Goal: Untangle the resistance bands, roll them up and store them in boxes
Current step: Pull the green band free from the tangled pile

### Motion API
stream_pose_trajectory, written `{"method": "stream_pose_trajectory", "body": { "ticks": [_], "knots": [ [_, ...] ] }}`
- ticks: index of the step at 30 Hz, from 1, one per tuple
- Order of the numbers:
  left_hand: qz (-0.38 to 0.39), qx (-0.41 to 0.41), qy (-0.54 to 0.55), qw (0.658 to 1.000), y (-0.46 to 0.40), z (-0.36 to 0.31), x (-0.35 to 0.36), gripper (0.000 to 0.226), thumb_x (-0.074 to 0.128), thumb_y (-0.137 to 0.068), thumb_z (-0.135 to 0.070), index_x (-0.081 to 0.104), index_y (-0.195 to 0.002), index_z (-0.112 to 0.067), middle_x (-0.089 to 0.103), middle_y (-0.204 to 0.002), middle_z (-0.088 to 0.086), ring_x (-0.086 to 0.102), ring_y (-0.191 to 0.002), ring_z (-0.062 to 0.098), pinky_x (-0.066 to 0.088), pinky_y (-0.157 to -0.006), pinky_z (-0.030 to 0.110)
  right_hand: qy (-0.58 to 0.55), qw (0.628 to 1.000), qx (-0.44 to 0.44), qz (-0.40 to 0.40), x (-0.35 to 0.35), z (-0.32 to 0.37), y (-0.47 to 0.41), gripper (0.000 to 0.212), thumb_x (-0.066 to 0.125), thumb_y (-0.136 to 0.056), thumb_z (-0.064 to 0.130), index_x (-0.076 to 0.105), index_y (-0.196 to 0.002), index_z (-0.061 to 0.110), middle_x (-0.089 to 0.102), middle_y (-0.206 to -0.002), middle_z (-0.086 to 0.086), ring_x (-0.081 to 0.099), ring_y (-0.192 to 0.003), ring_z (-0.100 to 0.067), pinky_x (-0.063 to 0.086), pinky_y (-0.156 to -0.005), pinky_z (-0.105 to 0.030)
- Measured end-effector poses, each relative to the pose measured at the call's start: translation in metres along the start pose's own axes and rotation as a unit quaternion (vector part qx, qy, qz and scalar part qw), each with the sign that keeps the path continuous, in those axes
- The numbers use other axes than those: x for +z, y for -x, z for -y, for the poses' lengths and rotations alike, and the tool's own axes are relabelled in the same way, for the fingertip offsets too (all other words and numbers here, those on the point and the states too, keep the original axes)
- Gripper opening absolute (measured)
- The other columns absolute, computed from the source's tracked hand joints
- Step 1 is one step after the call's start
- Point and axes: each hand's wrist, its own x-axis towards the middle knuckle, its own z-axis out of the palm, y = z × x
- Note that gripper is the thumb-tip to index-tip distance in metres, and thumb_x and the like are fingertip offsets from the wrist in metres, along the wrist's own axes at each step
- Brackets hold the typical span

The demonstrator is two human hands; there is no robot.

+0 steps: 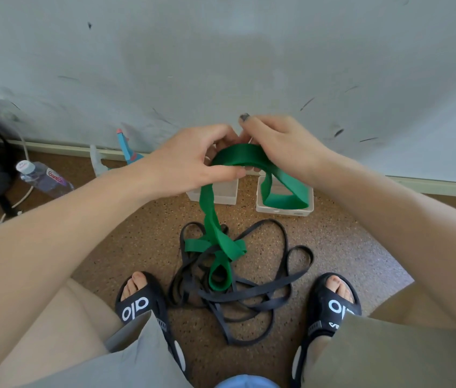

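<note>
Home room: scuffed wall [221, 51], speckled floor [347, 242], water bottle [43, 176].

Two boxes [284, 210] side by side on the floor [347, 247] by the wall [221, 51] | tangled bands [238, 289] before them, between the feet [140, 298] | one band [215, 225] rising from the tangle to both hands | bottle [43, 176] lying far left

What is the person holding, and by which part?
Both the left hand and right hand grip the green band at its raised upper loop.
</note>
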Motion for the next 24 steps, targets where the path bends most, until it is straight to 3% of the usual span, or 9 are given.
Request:
{"method": "stream_pose_trajectory", "body": {
  "ticks": [2, 5, 8, 11, 15, 18, 20, 22, 24],
  "knots": [
    [-0.001, -0.004, 0.008, 1.000, 0.000, 0.000, -0.001, 0.037, 0.079, -0.085, -0.035, 0.065, -0.117, -0.024, 0.072, -0.105, -0.006, 0.068, -0.098, 0.013, 0.054, -0.091, 0.043, 0.007, 1.000, -0.017, 0.009, 0.006, 0.001, 0.004, 0.040, 0.045, -0.105, 0.048, 0.065, -0.084, 0.021, 0.061, -0.067, 0.011, 0.054, -0.060, -0.003, 0.040, -0.057, -0.023],
    [0.009, 0.009, -0.017, 1.000, 0.000, 0.001, 0.001, 0.039, 0.081, -0.082, -0.034, 0.063, -0.116, -0.023, 0.072, -0.103, -0.001, 0.068, -0.095, 0.018, 0.053, -0.087, 0.046, 0.056, 0.998, -0.032, -0.007, 0.015, -0.004, 0.007, 0.038, 0.051, -0.101, 0.054, 0.057, -0.085, 0.020, 0.061, -0.062, 0.007, 0.051, -0.056, -0.010, 0.037, -0.053, -0.028],
    [0.030, -0.008, 0.000, 1.000, -0.001, 0.004, 0.002, 0.051, 0.084, -0.077, -0.031, 0.057, -0.120, -0.024, 0.070, -0.110, -0.006, 0.068, -0.101, 0.008, 0.055, -0.093, 0.038, -0.034, 0.999, -0.036, -0.018, 0.016, -0.003, 0.006, 0.030, 0.061, -0.100, 0.044, 0.057, -0.091, 0.016, 0.075, -0.067, 0.001, 0.061, -0.055, -0.011, 0.044, -0.058, -0.030],
    [0.062, -0.014, 0.021, 0.998, -0.001, 0.010, 0.008, 0.064, 0.083, -0.074, -0.037, 0.053, -0.128, -0.023, 0.065, -0.117, -0.011, 0.065, -0.111, 0.005, 0.052, -0.103, 0.035, -0.130, 0.990, -0.032, -0.036, 0.011, 0.000, 0.002, 0.018, 0.067, -0.098, 0.027, 0.057, -0.093, 0.013, 0.072, -0.062, 0.001, 0.059, -0.056, -0.011, 0.047, -0.063, -0.028],
    [0.068, -0.011, 0.058, 0.996, -0.001, 0.018, 0.012, 0.044, 0.077, -0.079, -0.042, 0.057, -0.113, -0.023, 0.067, -0.107, -0.006, 0.069, -0.103, 0.015, 0.054, -0.097, 0.045, -0.171, 0.984, -0.022, -0.044, 0.007, -0.002, 0.000, 0.015, 0.070, -0.096, 0.020, 0.058, -0.092, 0.012, 0.063, -0.071, -0.014, 0.054, -0.066, -0.020, 0.045, -0.067, -0.034],
    [0.052, 0.007, 0.045, 0.998, -0.006, 0.012, 0.003, 0.033, 0.078, -0.082, -0.040, 0.058, -0.101, -0.022, 0.066, -0.091, -0.005, 0.068, -0.086, 0.017, 0.056, -0.086, 0.050, -0.183, 0.982, -0.014, -0.052, 0.001, -0.002, -0.004, 0.016, 0.072, -0.095, 0.023, 0.059, -0.091, 0.014, 0.065, -0.070, -0.006, 0.058, -0.066, -0.015, 0.048, -0.066, -0.029],
    [0.033, 0.016, 0.064, 0.997, -0.009, 0.009, -0.003, 0.031, 0.081, -0.082, -0.034, 0.058, -0.099, -0.022, 0.063, -0.085, -0.004, 0.062, -0.078, 0.014, 0.054, -0.080, 0.046, -0.211, 0.976, -0.014, -0.059, -0.004, -0.001, -0.007, 0.017, 0.074, -0.093, 0.024, 0.059, -0.088, 0.017, 0.066, -0.067, 0.003, 0.059, -0.063, -0.010, 0.047, -0.062, -0.025],
    [0.047, 0.010, 0.073, 0.996, -0.009, 0.009, -0.003, 0.034, 0.083, -0.080, -0.028, 0.056, -0.101, -0.022, 0.062, -0.086, -0.005, 0.061, -0.078, 0.010, 0.053, -0.078, 0.039, -0.239, 0.969, -0.011, -0.061, -0.007, 0.002, -0.008, 0.018, 0.074, -0.093, 0.021, 0.059, -0.084, 0.017, 0.063, -0.064, 0.005, 0.056, -0.056, -0.006, 0.045, -0.056, -0.020],
    [0.091, -0.005, 0.065, 0.994, -0.008, 0.014, 0.001, 0.037, 0.080, -0.081, -0.030, 0.054, -0.106, -0.023, 0.065, -0.094, -0.002, 0.067, -0.090, 0.013, 0.056, -0.088, 0.040, -0.271, 0.961, -0.003, -0.056, -0.007, 0.004, -0.008, 0.020, 0.073, -0.094, 0.017, 0.058, -0.082, 0.015, 0.059, -0.061, 0.005, 0.053, -0.050, -0.004, 0.043, -0.051, -0.017]
  ]
}}
